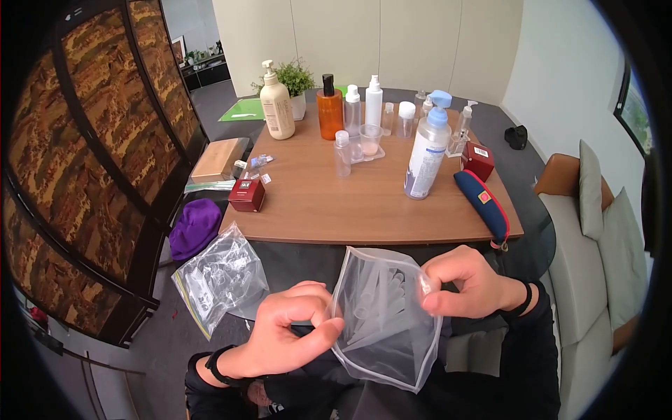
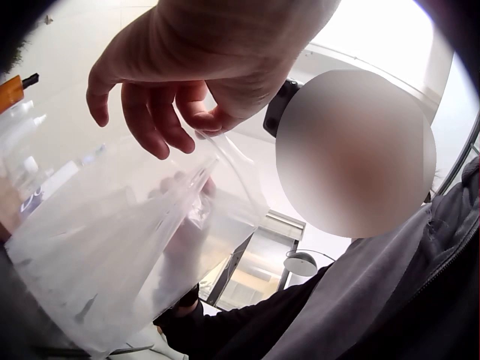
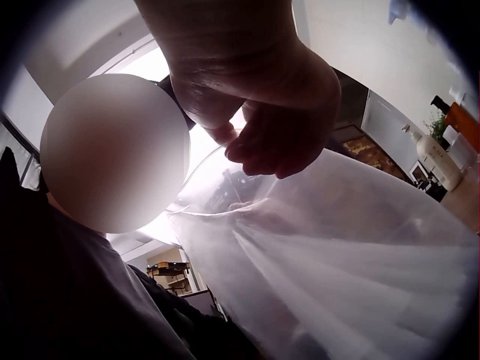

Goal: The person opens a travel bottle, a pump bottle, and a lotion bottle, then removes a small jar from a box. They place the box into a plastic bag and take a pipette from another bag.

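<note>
A translucent plastic bag (image 1: 392, 350) hangs in front of the body with its mouth spread wide. Several clear tubes (image 1: 381, 297) lie inside it. My left hand (image 1: 287, 332) pinches the bag's left rim between thumb and fingers. At the opposite rim, my right hand (image 1: 465, 283) grips the edge with curled fingers. From the left wrist view, the left hand (image 2: 202, 75) is above the bag (image 2: 105, 247), its thumb and index finger meeting at the rim. The right hand (image 3: 262, 112) pinches the bag (image 3: 352, 247) in the right wrist view.
On the wooden table (image 1: 315, 203) stand a beige pump bottle (image 1: 277, 108), an amber bottle (image 1: 330, 112), a blue-topped pump bottle (image 1: 427, 154) and several clear containers. Red boxes (image 1: 247, 195) and a navy pouch (image 1: 483, 204) lie near its edges. Left are a zip bag (image 1: 224, 276) and purple cloth (image 1: 196, 227).
</note>
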Motion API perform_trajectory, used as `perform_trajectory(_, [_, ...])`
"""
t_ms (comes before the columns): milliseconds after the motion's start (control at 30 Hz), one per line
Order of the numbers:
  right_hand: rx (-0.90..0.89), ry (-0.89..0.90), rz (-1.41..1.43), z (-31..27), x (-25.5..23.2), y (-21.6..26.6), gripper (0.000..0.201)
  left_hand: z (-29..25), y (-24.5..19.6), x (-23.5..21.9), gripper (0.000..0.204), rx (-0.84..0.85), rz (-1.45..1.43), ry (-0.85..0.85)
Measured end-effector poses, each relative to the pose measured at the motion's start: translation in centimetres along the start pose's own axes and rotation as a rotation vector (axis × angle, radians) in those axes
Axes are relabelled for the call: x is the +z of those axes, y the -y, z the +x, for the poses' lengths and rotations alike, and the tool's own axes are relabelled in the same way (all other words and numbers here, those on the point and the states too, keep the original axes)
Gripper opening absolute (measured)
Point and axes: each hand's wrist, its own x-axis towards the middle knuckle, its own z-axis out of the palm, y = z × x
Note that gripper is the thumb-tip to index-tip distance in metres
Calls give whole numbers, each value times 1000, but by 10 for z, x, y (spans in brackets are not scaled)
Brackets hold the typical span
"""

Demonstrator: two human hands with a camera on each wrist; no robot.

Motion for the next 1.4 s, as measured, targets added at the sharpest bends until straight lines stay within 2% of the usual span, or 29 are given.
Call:
perform_trajectory(267, [-46,18,-4,-2,2,2,24,-3,-4,1,24,68,77,58])
perform_trajectory(667, [-11,55,19,-3,2,-1,23,-1,-4,3,25,103,41,125])
perform_trajectory(767, [5,73,52,-7,1,-7,18,-2,-7,7,23,53,-27,117])
perform_trajectory(833, [-60,108,94,-5,4,-13,20,-1,-6,8,23,26,-70,145])
perform_trajectory(867, [-92,125,115,-4,4,-17,23,0,-5,9,23,13,-92,159])
perform_trajectory(900, [-126,276,53,-6,-3,-24,53,1,-4,9,23,29,-124,153])
perform_trajectory(1000, [-184,248,-111,-5,9,-17,84,4,4,12,20,60,-242,110])
perform_trajectory(1033, [-171,297,-245,-7,10,-20,108,4,6,14,18,58,-295,81])
perform_trajectory(1133, [-12,155,-391,-18,28,-28,103,3,5,19,19,-31,-457,31])
perform_trajectory(1167, [-41,158,-461,-24,33,-35,103,3,9,22,19,-27,-479,9])
perform_trajectory(1267, [15,52,-611,-37,45,-50,99,7,13,29,19,-12,-551,-28])
perform_trajectory(1300, [92,-26,-657,-40,50,-54,87,9,13,30,19,-9,-569,-30])
perform_trajectory(1400, [15,-247,-573,-51,54,-73,73,17,14,34,22,49,-481,6])
